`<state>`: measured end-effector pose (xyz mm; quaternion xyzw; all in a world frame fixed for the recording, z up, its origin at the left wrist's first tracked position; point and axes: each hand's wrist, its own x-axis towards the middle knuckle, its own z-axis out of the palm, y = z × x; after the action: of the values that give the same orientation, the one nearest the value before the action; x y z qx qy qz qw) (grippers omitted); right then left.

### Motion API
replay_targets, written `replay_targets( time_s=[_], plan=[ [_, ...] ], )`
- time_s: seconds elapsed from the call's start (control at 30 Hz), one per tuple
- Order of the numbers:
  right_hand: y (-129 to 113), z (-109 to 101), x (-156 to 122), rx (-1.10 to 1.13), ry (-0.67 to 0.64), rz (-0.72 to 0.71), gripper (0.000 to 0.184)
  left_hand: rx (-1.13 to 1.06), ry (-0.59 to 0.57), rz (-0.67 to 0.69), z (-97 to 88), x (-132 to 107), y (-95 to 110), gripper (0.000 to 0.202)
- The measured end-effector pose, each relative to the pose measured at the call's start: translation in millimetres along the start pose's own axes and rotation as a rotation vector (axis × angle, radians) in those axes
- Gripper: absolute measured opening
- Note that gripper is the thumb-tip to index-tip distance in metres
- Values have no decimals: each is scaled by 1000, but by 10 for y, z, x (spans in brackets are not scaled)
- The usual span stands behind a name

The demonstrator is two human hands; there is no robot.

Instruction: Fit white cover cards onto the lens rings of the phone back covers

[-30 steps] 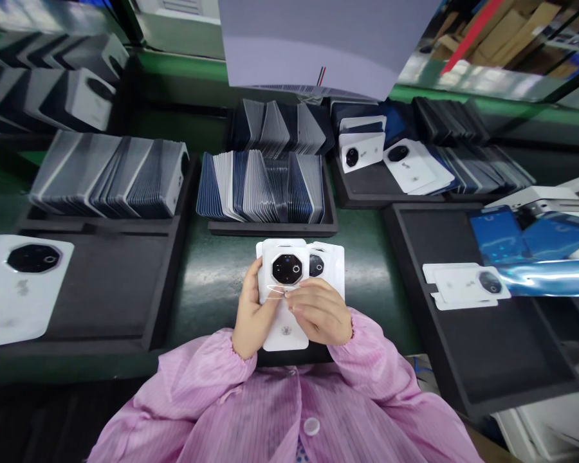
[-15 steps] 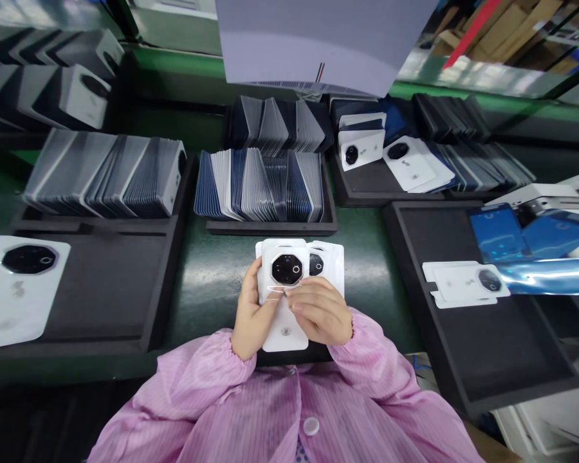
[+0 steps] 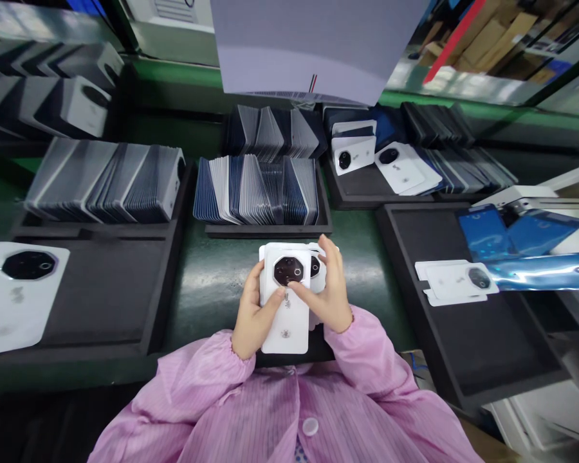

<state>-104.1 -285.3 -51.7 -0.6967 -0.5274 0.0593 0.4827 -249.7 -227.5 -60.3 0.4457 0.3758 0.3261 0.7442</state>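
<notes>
A white phone-shaped panel [image 3: 296,331] with a dark octagonal camera area stands tilted in front of my body. My left hand [image 3: 251,315] is closed on its left edge, the thumb lying across the front just below the camera area. My right hand [image 3: 332,289] is open, its thumb touching the camera area's lower rim. Its fingers are apart and point up to the right of the panel. Behind, and partly hidden by that hand, is a similar white panel [image 3: 314,278]. Small grey print marks the front panel's lower half.
Rows of upright panels [image 3: 260,190] fill a dark tray ahead. More panels [image 3: 109,180] stand in a left tray, with a large white panel [image 3: 33,308] nearer. At right, a dark tray [image 3: 482,347] carries white panels [image 3: 456,283] and blue film sheets [image 3: 540,273]. A pale board [image 3: 313,45] hangs above.
My right hand has opened from a pinch near the camera area, its fingers spreading upward and right. A clear strip seen by the thumbs no longer shows. My left hand keeps its hold.
</notes>
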Motion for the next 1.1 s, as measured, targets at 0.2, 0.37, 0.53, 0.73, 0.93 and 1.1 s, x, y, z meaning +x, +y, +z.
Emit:
replay_targets(
  time_s=[0.2, 0.37, 0.53, 0.73, 0.93, 1.1],
  plan=[
    [179, -213, 137, 388, -4, 283, 34, -117, 4, -98, 7, 12, -16, 65],
    [400, -498, 187, 514, 310, 444, 38, -131, 54, -44, -6, 18, 1, 61],
    [584, -471, 84, 213, -20, 539, 42, -159, 112, -29, -1, 31, 50, 63],
    [412, -245, 61, -380, 21, 186, 32, -145, 108, -25, -3, 40, 34, 59],
    [-213, -244, 229, -83, -41, -49, 21, -64, 64, 32, 18, 10, 8, 56],
    [-329, -138, 285, -95, -64, 19, 17, 80, 78, 196, 4, -20, -69, 51]
  ],
)
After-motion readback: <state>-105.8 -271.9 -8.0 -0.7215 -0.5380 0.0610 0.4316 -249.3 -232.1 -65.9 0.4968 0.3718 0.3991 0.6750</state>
